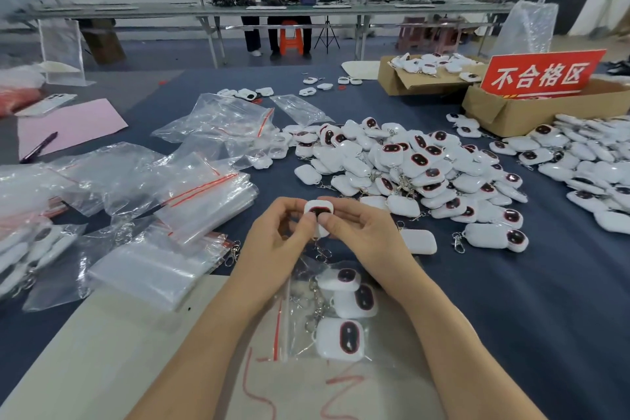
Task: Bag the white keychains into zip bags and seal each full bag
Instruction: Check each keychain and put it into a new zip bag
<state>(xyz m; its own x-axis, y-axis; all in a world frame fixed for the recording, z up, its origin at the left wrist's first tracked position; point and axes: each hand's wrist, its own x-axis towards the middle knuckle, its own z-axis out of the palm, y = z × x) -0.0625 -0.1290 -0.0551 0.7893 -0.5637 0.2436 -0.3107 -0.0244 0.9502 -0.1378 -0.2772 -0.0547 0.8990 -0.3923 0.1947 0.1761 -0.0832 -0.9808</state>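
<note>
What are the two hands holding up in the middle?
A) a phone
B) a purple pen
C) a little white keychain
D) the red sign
C: the left hand and the right hand both pinch one white keychain between their fingertips.
</note>
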